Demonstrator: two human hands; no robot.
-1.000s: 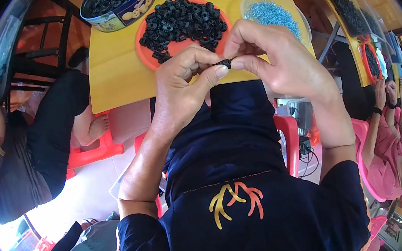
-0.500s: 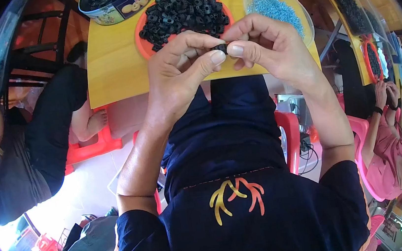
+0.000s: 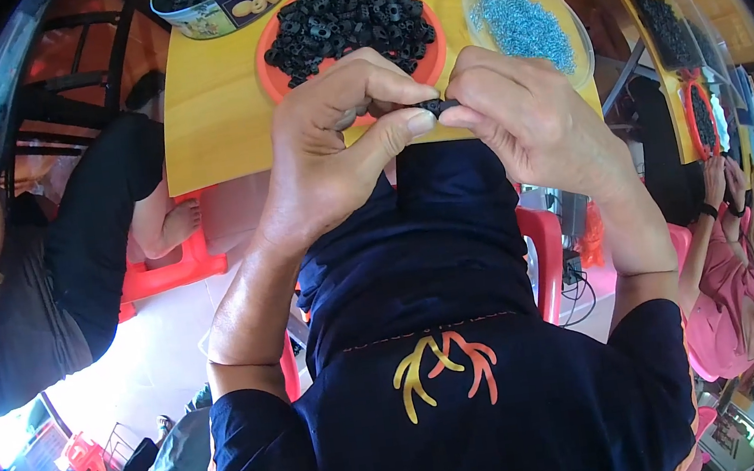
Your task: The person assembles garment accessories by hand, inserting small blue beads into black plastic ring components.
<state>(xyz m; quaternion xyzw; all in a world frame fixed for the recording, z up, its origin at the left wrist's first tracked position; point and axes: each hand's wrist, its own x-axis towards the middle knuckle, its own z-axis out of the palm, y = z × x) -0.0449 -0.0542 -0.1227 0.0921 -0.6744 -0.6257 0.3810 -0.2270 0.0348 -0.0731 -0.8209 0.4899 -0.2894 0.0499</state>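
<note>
Both hands were up over the near edge of the yellow table (image 3: 211, 124), pinching one small black part (image 3: 434, 106) between them. Left hand (image 3: 325, 144): thumb and forefinger closed on the part's left end, other fingers curled loosely behind, palm hollow. Right hand (image 3: 531, 116): thumb and bent forefinger closed on the right end, rest folded into a loose fist. Part was stubby, matt, dark, bumpy in outline; one piece or two joined, cannot tell, fingertips covered much of it. Just beyond the hands sat a round, orange-red plate (image 3: 270, 82), smooth, shallow-rimmed, heaped with black pieces (image 3: 348, 25), chunky, hollow, ridged, plastic-looking, tumbled at all angles. Far left, touching or just beside the plate, cannot tell which, stood a round tin (image 3: 195, 22), printed shiny wall, more dark pieces inside. Right of the plate, a clear round tub (image 3: 587, 58), thin-walled, held a loose spread of small blue bits (image 3: 521, 33), glittery, metallic-looking. Near side: wearer's dark shirt (image 3: 475, 438), soft cloth, creased, with a yellow and orange curved print. Left, below the table: red stool (image 3: 178, 272), smooth moulded plastic look. Far right, a second yellow table carried another heap (image 3: 653, 25) of black pieces.
</note>
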